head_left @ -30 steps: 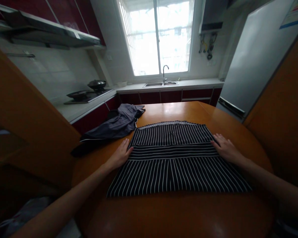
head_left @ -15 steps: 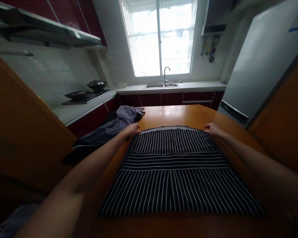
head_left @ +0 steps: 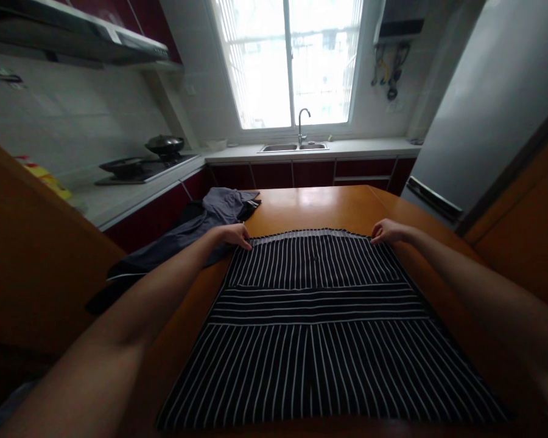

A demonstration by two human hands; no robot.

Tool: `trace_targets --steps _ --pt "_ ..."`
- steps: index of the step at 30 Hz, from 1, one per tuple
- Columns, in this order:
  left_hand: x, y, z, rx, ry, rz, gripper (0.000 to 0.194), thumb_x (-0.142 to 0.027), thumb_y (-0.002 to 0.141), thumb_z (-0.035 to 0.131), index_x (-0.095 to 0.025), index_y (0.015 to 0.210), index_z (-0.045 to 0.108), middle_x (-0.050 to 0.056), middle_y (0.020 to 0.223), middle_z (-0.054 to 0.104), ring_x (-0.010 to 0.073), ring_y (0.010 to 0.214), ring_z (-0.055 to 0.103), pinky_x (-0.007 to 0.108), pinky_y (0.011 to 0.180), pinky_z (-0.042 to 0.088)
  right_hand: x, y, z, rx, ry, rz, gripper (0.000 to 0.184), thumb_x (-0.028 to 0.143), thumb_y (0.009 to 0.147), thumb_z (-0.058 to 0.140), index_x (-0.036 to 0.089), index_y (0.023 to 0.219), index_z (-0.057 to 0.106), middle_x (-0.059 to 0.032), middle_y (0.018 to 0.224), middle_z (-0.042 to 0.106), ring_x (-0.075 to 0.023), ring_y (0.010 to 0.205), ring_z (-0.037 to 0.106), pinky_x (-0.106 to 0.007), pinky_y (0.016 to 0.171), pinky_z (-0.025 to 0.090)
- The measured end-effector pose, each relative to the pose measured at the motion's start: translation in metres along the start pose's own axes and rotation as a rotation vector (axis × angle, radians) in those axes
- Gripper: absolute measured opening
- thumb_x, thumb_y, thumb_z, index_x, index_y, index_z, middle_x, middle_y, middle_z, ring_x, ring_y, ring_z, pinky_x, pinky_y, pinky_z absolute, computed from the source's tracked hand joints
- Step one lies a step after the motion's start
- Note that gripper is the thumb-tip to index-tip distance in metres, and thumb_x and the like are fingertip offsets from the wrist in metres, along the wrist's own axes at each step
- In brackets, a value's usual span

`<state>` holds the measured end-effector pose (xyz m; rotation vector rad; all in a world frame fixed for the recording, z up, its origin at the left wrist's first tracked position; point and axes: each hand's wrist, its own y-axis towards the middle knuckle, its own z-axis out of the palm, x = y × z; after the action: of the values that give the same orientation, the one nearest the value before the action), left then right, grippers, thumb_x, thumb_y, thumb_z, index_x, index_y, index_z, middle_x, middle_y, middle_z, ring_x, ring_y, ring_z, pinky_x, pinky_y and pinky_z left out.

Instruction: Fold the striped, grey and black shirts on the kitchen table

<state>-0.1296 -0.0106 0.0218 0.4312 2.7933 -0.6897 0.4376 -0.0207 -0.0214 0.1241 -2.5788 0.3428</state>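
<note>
A black garment with white stripes point(head_left: 315, 304) lies spread flat on the wooden table point(head_left: 319, 207). Its stripes run lengthwise, apart from a band across the middle where they run sideways. The far edge curves slightly and shows a paler inside. At the far left corner, my left hand point(head_left: 235, 235) is closed, thumb and fingers pinching the cloth. My right hand point(head_left: 388, 231) pinches the far right corner in the same way. Left of the garment, partly behind my left forearm, lies a crumpled grey and black piece of clothing point(head_left: 219, 207).
Beyond the table, a counter holds a sink with a faucet point(head_left: 301, 125). On the left are a stove with a wok point(head_left: 164, 145) and a pan point(head_left: 121, 167). A fridge point(head_left: 475, 115) stands at the right.
Both hands have moved from lying open at the garment's sides to pinching its far corners. The garment has come closer to me and fills more of the view.
</note>
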Motion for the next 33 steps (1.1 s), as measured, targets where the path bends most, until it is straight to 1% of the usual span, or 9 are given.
trace_targets --steps 4,9,12,14,18,22,27,30,33 --pt "0.006 -0.013 0.006 -0.032 -0.084 0.025 0.043 -0.054 0.047 0.084 -0.016 0.053 0.064 -0.004 0.049 0.044 0.0106 0.050 0.036 0.025 0.051 0.023 0.004 -0.009 -0.002 0.022 0.039 -0.026 0.025 0.031 0.059 0.085 0.016 0.076 0.078 -0.0087 0.083 0.078 -0.0252 0.080 0.071 -0.031 0.071 0.055" --pt "0.012 -0.036 0.009 -0.185 -0.177 0.079 0.047 -0.060 0.058 0.078 -0.013 0.061 0.070 -0.004 0.048 0.043 0.0097 0.048 0.033 0.025 0.049 0.021 0.012 -0.033 -0.013 -0.010 0.087 -0.091 0.033 0.046 0.064 0.081 0.016 0.077 0.078 -0.0074 0.078 0.076 -0.0232 0.076 0.067 -0.032 0.070 0.053" --pt "0.009 -0.058 0.009 -0.306 -0.207 0.120 0.047 -0.059 0.065 0.074 -0.013 0.067 0.071 -0.005 0.051 0.043 0.0095 0.050 0.033 0.024 0.050 0.022 0.015 -0.054 -0.023 -0.074 0.140 -0.195 0.047 0.059 0.062 0.078 0.016 0.078 0.078 -0.0072 0.076 0.074 -0.0221 0.073 0.064 -0.032 0.067 0.050" --pt "0.005 -0.078 0.010 -0.412 -0.208 0.162 0.045 -0.057 0.069 0.072 -0.013 0.062 0.068 -0.004 0.053 0.044 0.0097 0.053 0.035 0.024 0.052 0.024 0.014 -0.071 -0.030 -0.138 0.176 -0.270 0.053 0.066 0.061 0.077 0.016 0.079 0.078 -0.0074 0.076 0.074 -0.0219 0.071 0.063 -0.032 0.066 0.049" --pt "-0.008 -0.131 0.018 -0.700 -0.184 0.364 0.044 -0.053 0.079 0.070 -0.015 0.059 0.064 0.000 0.064 0.055 0.0119 0.062 0.048 0.022 0.058 0.037 0.008 -0.115 -0.037 -0.279 0.161 -0.374 0.052 0.069 0.069 0.072 0.018 0.083 0.078 -0.0068 0.078 0.074 -0.0231 0.073 0.064 -0.033 0.068 0.048" --pt "-0.019 -0.187 0.050 -0.807 -0.139 0.428 0.036 -0.051 0.087 0.066 -0.017 0.079 0.075 0.005 0.085 0.067 0.0161 0.077 0.061 0.025 0.070 0.048 0.000 -0.179 -0.024 -0.311 0.133 -0.483 0.041 0.058 0.083 0.069 0.018 0.087 0.078 -0.0099 0.089 0.074 -0.0247 0.085 0.066 -0.033 0.078 0.049" --pt "-0.018 -0.238 0.120 -0.751 -0.071 0.474 0.029 -0.043 0.095 0.059 -0.022 0.093 0.080 0.006 0.092 0.068 0.0172 0.083 0.063 0.026 0.073 0.053 -0.016 -0.253 0.028 -0.270 0.097 -0.529 0.036 0.050 0.093 0.059 0.020 0.091 0.078 -0.0122 0.094 0.071 -0.0241 0.087 0.066 -0.034 0.077 0.052" --pt "-0.015 -0.253 0.154 -0.649 -0.018 0.497 0.024 -0.034 0.097 0.056 -0.026 0.102 0.079 0.006 0.094 0.069 0.0177 0.086 0.064 0.027 0.076 0.054 -0.025 -0.275 0.057 -0.251 0.002 -0.550 0.033 0.041 0.097 0.052 0.024 0.091 0.079 -0.0111 0.094 0.070 -0.0245 0.086 0.066 -0.037 0.076 0.054" --pt "-0.016 -0.258 0.168 -0.630 0.015 0.503 0.023 -0.031 0.097 0.057 -0.027 0.104 0.079 0.006 0.095 0.069 0.0183 0.088 0.064 0.028 0.079 0.054 -0.026 -0.281 0.069 -0.279 -0.095 -0.591 0.031 0.033 0.097 0.050 0.026 0.090 0.079 -0.0100 0.093 0.070 -0.0247 0.086 0.066 -0.039 0.077 0.055"
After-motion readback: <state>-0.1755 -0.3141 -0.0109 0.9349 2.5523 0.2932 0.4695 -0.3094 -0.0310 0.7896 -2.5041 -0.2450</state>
